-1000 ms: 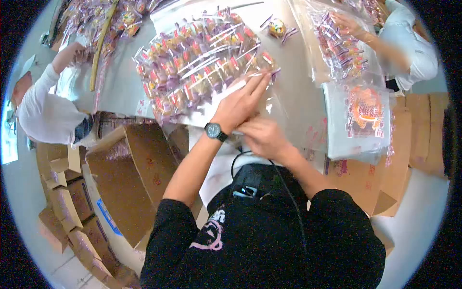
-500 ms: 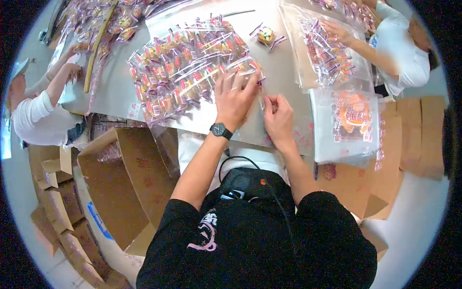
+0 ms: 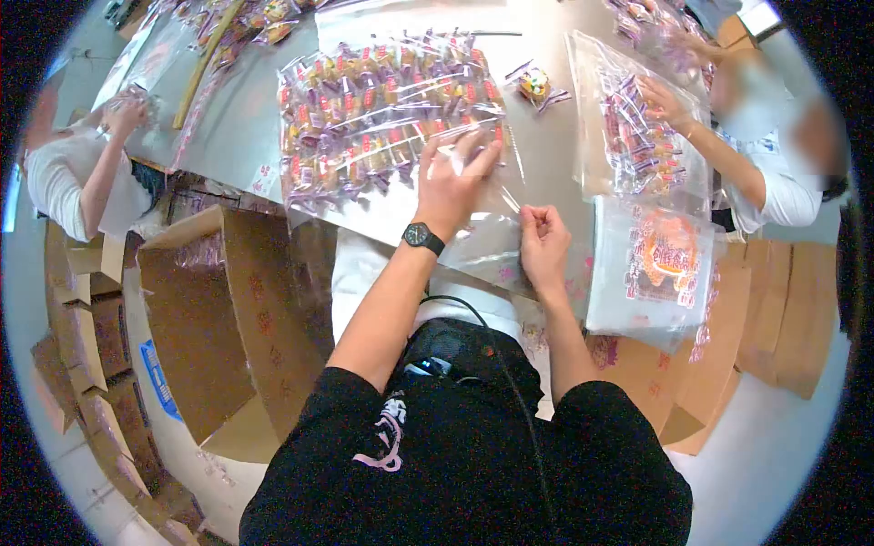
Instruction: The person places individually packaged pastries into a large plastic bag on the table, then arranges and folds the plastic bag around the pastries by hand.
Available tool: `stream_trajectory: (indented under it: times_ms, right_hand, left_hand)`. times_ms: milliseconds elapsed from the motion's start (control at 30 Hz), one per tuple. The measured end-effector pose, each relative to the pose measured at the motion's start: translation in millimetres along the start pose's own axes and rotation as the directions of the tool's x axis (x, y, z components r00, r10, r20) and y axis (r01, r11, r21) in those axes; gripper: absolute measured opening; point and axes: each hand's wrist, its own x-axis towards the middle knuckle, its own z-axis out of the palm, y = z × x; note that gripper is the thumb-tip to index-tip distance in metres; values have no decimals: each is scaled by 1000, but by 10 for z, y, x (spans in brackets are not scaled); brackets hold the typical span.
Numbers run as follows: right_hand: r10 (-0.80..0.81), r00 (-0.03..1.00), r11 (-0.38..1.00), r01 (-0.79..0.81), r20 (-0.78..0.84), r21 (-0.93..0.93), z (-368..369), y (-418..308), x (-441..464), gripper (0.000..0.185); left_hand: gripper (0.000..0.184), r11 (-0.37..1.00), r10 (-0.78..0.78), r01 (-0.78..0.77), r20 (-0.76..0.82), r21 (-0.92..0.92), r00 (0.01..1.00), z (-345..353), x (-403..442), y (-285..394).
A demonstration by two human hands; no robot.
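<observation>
A large clear plastic bag (image 3: 364, 127) lies on the metal table, filled with rows of small snacks in purple, red and clear wrappers. My left hand (image 3: 451, 187), with a black watch on the wrist, rests on the bag's right part, fingers spread and nothing gripped. Just to the right, my right hand (image 3: 544, 244) is closed in a pinch on the bag's loose clear edge, which stretches up and left from the fingertips. A single wrapped snack (image 3: 535, 88) lies on the table beyond my hands.
Printed flat bags (image 3: 628, 309) are stacked at the table's right edge. A co-worker's hand (image 3: 663, 102) touches another filled bag (image 3: 628, 136). At left, another person (image 3: 86, 168) handles clear plastic near a wooden stick (image 3: 202, 68). An open cardboard box (image 3: 196, 337) stands below.
My right hand has drawn slightly away from my left, pulling the bag's edge taut. The left hand stays on the bag, its fingers still spread. The camera view has shifted.
</observation>
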Motion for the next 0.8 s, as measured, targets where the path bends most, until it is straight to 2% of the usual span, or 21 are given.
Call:
stream_trajectory:
  times_ms: [67, 133, 167, 233, 267, 367, 400, 467, 533, 567, 667, 767, 800]
  right_hand:
    - [-30, 1000, 998, 30, 0, 59, -7, 148, 45, 21]
    - [54, 998, 998, -54, 14, 25, -48, 17, 58, 19]
    - [99, 995, 995, -99, 15, 5, -89, -73, 52, 19]
    - [-181, 981, 954, 159, -64, -255, -144, -245, -8, 20]
    - [-323, 944, 883, 273, -73, -382, -156, -324, -51, 22]
    - [-557, 807, 696, 582, 196, -421, -166, -603, -189, 26]
    - [-562, 782, 687, 623, 270, -375, -79, -676, -199, 27]
    - [-571, 711, 667, 693, 410, -272, 195, -828, -164, 30]
    - [-553, 747, 693, 658, 368, -296, 463, -738, -121, 37]
    - [-545, 764, 704, 641, 346, -305, 560, -690, -67, 41]
    - [-411, 779, 770, 575, 474, -277, 661, -649, -2, 53]
    - [-259, 778, 735, 543, 572, -406, 694, -646, 13, 58]
    - [-289, 762, 721, 571, 579, -392, 655, -676, 13, 58]
  left_hand:
    - [51, 995, 98, -94, 94, -42, 991, -225, -42, -5]
    - [54, 974, 226, -225, 150, -25, 962, -453, -83, -73]
    - [50, 978, 206, -208, 132, -1, 970, -533, -220, -101]
    - [44, 994, 105, -102, 67, -50, 992, -723, -379, -143]
    - [36, 992, 130, -129, 53, -6, 990, -785, -444, -196]
    - [30, 995, 72, -69, 38, -65, 997, -932, -561, -291]
    - [28, 986, 1, 9, 60, -164, 998, -917, -555, -302]
    - [29, 973, -132, 151, 118, -172, 984, -846, -528, -335]
    - [34, 936, -254, 285, 160, -207, 954, -824, -487, -335]
    - [39, 932, -260, 293, 173, -211, 950, -818, -480, -365]
    - [50, 926, -273, 318, 221, -204, 936, -803, -592, -382]
    - [53, 933, -249, 306, 273, -189, 929, -814, -582, -433]
    - [53, 925, -244, 319, 321, -207, 915, -848, -573, -462]
